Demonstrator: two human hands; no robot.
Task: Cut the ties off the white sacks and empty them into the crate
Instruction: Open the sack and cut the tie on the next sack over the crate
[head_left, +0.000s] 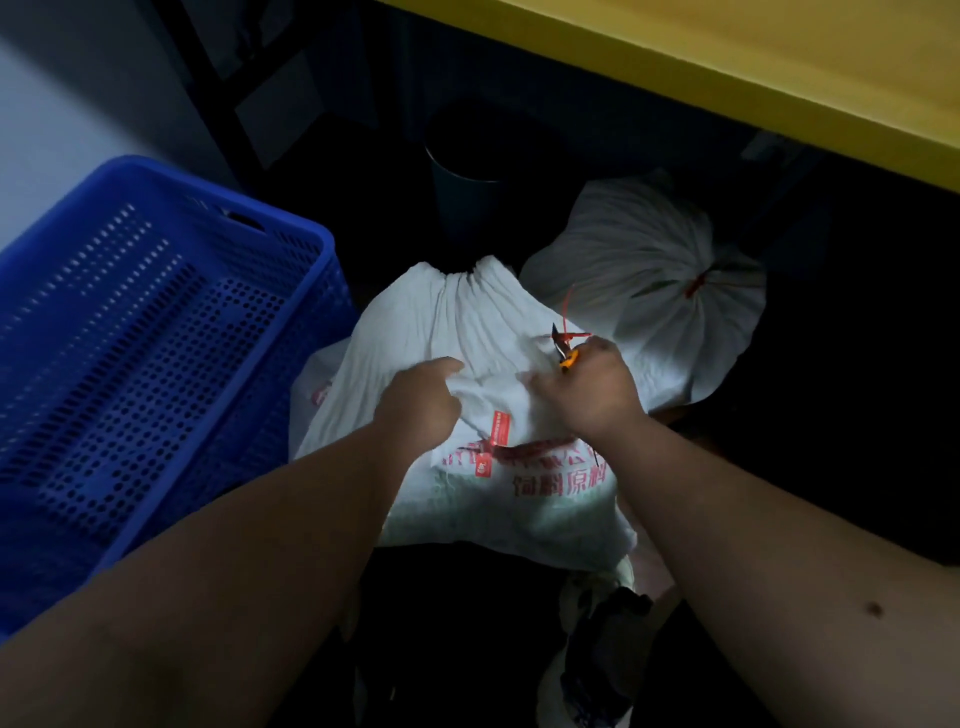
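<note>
Right hand (587, 384) grips small cutters (563, 349) with a yellow handle, fingers curled round them. Their dark tips are right at the red tie (567, 312) on the near sack (467, 332). I cannot tell if the tie is cut through yet; one thin end sticks up and it looks to be on the sack's neck

Left hand (423, 397) pinches a fold of the same sack's cloth, close beside the other hand, holding it steady

This near sack sits on the floor between the arms, bunched at the top, with red writing on its front. It looks full, so I think nothing has come out of it

Behind it, touching or just beside it, is a second sack (644, 270). Its red tie (696, 285) is on tight and nobody is touching it

To the left stands the blue crate (291, 244), just beside the near sack. I can see its holey bottom and walls, and no stuff inside the part that shows. So no sack looks emptied into it

My guess: the job is near its start. First tie is being cut. Left to do: open this sack, tip it into the crate, then do the same with the one behind

Above is a yellow table (727, 67), with a dark bin (467, 192) under it
</note>
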